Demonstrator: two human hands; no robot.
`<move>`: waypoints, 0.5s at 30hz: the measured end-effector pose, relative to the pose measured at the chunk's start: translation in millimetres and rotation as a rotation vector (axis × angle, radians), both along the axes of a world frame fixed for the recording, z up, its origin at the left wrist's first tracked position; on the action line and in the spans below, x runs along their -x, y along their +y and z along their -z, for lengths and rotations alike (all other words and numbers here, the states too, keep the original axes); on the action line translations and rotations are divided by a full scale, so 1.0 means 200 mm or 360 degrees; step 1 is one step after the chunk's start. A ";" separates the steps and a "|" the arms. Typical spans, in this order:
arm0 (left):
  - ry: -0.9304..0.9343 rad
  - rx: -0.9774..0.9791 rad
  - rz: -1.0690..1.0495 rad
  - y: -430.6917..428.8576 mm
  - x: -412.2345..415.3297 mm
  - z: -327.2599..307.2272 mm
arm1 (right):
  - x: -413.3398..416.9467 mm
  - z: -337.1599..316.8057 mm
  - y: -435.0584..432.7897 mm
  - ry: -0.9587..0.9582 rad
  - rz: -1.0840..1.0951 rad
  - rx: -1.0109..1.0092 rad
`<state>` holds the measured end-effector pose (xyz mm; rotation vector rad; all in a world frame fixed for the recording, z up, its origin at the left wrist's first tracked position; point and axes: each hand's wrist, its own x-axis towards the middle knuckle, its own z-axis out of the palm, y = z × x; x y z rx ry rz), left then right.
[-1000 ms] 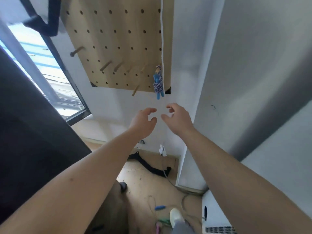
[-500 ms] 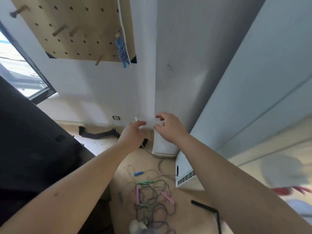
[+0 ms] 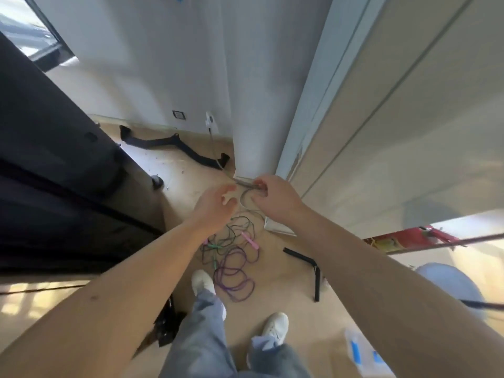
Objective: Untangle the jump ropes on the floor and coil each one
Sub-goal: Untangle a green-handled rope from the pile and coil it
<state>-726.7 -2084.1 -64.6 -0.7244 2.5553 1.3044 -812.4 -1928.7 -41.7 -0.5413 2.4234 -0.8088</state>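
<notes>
From my end, the floor (image 3: 272, 290) fills most of the view, with black furniture (image 3: 54, 186) along its left side and a white wall behind. The person stands on it in jeans (image 3: 201, 336) and white shoes. The ropes (image 3: 231, 255) lie in one tangle on the floor just ahead of the left shoe (image 3: 202, 282): dark and purple loops crossing each other, uncoiled.

Both bare arms reach out above the tangle without touching it. The left grip (image 3: 215, 205) is released, its fingers loosely bent and holding nothing. The right grip (image 3: 272, 199) has its fingers curled near a grey cord (I cannot tell whether it is grasping that cord or is simply in front of it).

A pink handle (image 3: 252, 242) and a green handle (image 3: 214, 245) poke out of the tangle.
</notes>
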 end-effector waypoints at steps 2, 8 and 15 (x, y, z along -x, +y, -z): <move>-0.0049 -0.0030 -0.0014 0.05 -0.08 0.08 | -0.08 0.08 0.06 -0.0060 -0.0004 -0.0061; -0.0208 -0.0119 -0.0015 0.09 -0.18 0.47 | -0.22 0.54 0.14 -0.0220 -0.0070 -0.0230; -0.0354 -0.0139 -0.0081 -0.07 -0.18 1.34 | -0.27 1.50 0.01 -0.0351 -0.0099 -0.0390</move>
